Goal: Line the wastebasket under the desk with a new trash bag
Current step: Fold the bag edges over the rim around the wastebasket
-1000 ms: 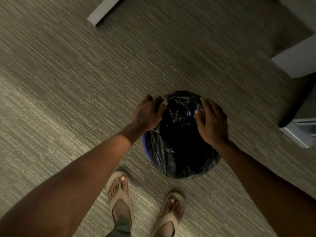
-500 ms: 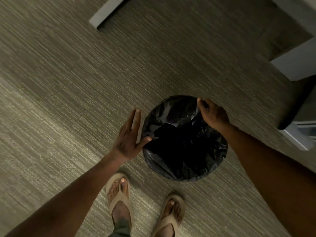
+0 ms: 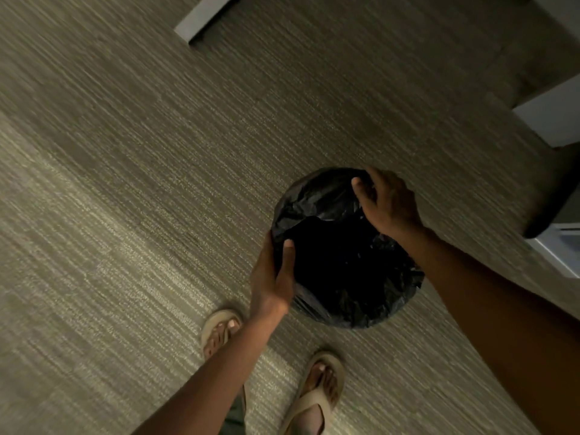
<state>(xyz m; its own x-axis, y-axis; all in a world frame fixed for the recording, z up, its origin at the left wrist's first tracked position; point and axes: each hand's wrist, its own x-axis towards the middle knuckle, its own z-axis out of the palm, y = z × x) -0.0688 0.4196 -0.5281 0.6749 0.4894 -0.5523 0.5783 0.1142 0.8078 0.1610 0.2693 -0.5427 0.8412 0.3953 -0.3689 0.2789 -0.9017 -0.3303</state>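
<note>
Carpet [image 3: 131, 189], a ribbed, low-pile weave in grey-tan streaks, fills most of the view, with pale furniture legs [image 3: 555, 120] standing at the upper and right edges. The round wastebasket [image 3: 317, 304] stands on that floor just ahead of the person's sandalled feet [image 3: 317, 390], out in the open rather than tucked under any bench, probably so both arms can reach around its rim. The black trash bag [image 3: 339, 262] is already draped over the mouth, thin crinkled film catching dull glints, its middle sagging into darkness.

The right hand [image 3: 389, 202] rests on the far rim, fingers curled over the plastic; its grip looks closed on the bag's edge. The left hand [image 3: 271, 277] cups the near-left rim, thumb [image 3: 287, 259] pressed on top and fingers down the outside, a half-closed grip pinching film against the wall. Holding opposite sides likely keeps the slippery liner taut while it is seated.
</note>
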